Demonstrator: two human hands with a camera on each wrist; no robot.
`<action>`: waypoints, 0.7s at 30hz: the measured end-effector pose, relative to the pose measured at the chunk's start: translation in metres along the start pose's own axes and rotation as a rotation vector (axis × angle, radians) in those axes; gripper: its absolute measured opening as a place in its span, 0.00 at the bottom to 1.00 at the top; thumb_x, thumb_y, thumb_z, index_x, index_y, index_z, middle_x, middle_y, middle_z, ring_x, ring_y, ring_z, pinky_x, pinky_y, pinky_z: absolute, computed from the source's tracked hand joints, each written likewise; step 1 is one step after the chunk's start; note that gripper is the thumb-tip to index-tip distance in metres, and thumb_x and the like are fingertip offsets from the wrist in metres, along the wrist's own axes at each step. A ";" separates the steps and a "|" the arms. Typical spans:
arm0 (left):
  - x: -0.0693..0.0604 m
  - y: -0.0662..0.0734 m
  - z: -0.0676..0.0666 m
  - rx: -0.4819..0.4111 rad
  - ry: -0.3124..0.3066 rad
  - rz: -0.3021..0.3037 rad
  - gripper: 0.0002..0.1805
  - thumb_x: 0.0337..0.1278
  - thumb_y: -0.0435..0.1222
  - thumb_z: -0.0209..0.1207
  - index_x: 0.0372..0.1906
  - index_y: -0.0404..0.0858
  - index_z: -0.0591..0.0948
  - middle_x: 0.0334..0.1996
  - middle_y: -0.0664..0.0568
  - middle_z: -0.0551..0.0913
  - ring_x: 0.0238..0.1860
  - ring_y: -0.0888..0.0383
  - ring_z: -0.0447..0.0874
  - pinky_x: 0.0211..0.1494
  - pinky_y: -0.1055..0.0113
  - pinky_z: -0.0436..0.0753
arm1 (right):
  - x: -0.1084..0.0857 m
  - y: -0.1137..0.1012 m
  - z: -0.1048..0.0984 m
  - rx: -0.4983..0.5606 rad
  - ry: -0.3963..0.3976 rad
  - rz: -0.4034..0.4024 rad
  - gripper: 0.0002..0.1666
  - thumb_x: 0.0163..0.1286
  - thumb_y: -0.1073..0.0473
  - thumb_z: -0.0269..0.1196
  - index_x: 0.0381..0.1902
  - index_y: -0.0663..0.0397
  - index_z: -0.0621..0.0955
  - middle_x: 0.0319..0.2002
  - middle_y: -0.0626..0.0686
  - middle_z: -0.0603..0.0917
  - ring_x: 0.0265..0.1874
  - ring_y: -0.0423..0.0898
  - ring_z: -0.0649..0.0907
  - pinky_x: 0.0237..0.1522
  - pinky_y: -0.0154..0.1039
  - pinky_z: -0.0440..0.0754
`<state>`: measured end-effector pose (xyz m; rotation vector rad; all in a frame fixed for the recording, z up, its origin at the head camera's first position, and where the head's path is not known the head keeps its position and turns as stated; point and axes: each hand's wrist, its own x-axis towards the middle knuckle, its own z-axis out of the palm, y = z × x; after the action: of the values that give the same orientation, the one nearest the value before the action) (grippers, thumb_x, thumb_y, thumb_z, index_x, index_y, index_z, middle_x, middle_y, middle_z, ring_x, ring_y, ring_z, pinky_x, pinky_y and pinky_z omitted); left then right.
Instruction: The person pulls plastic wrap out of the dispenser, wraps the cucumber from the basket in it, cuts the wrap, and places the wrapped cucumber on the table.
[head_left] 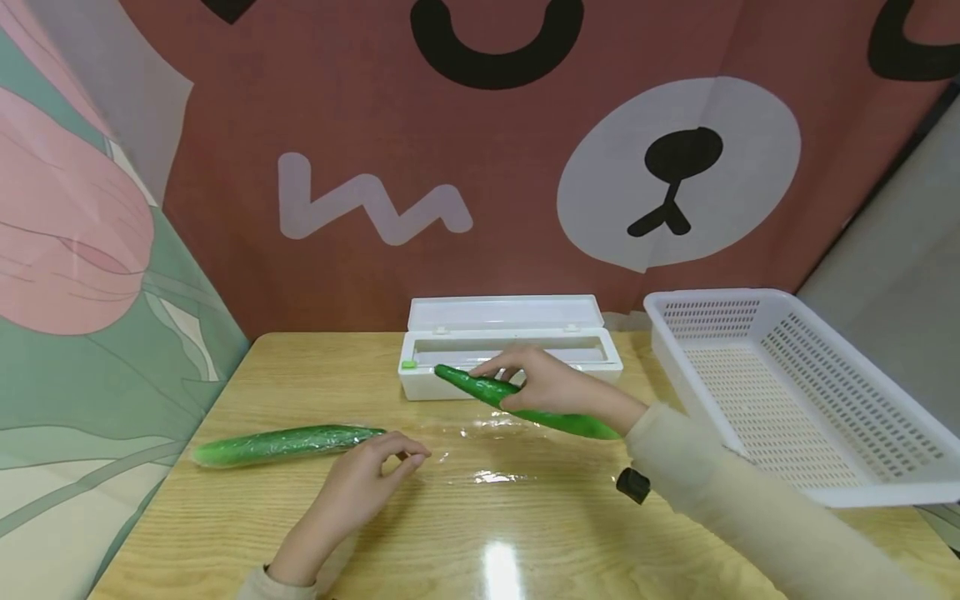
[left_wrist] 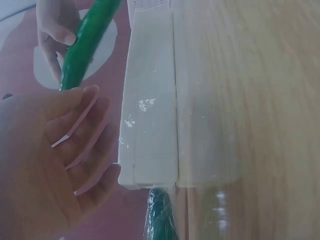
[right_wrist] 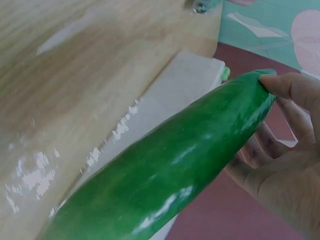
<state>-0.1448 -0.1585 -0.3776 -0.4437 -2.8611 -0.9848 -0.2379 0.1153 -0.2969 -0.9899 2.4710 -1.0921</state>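
My right hand (head_left: 551, 383) grips a green cucumber (head_left: 465, 382) around its middle, thumb on one side and fingers on the other. In the right wrist view this cucumber (right_wrist: 170, 160) slants across the picture, its skin bare. It hovers in front of a white cling film dispenser (head_left: 438, 386) whose lid stands up. Clear cling film (head_left: 495, 477) stretches from the dispenser over the table, glinting. My left hand (head_left: 363, 479) holds nothing, its fingers loosely bent. Beside it lies a second cucumber (head_left: 277, 446) wrapped in film; its right tip is partly hidden by that hand.
A white perforated plastic basket (head_left: 697, 400) stands at the right of the wooden table (head_left: 420, 550). A small black object (head_left: 633, 485) shows beneath my right forearm. A printed cloth (head_left: 360, 283) hangs directly behind the dispenser, and more patterned cloth borders the left edge.
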 end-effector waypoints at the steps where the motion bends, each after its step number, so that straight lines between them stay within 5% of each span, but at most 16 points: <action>1: 0.000 0.000 0.000 -0.001 0.000 0.001 0.04 0.64 0.42 0.64 0.39 0.55 0.87 0.37 0.76 0.81 0.44 0.66 0.81 0.45 0.59 0.80 | 0.001 0.000 0.003 0.003 -0.009 -0.001 0.31 0.58 0.74 0.66 0.60 0.51 0.82 0.52 0.52 0.82 0.48 0.49 0.81 0.40 0.36 0.83; 9: 0.001 -0.004 0.001 -0.002 -0.006 0.013 0.04 0.64 0.44 0.63 0.40 0.55 0.88 0.38 0.76 0.81 0.46 0.64 0.82 0.46 0.57 0.81 | 0.008 0.009 0.029 0.015 -0.070 0.011 0.31 0.58 0.74 0.66 0.59 0.46 0.83 0.54 0.49 0.81 0.49 0.47 0.80 0.47 0.40 0.82; 21: 0.001 -0.006 0.001 -0.024 -0.023 -0.004 0.05 0.65 0.44 0.63 0.42 0.54 0.88 0.37 0.75 0.81 0.46 0.64 0.82 0.46 0.57 0.80 | 0.018 0.027 0.056 -0.035 -0.159 -0.007 0.33 0.54 0.77 0.67 0.57 0.47 0.84 0.47 0.45 0.82 0.45 0.46 0.81 0.44 0.36 0.80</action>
<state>-0.1476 -0.1622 -0.3813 -0.4547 -2.8739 -1.0217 -0.2374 0.0852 -0.3546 -1.0532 2.3686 -0.9366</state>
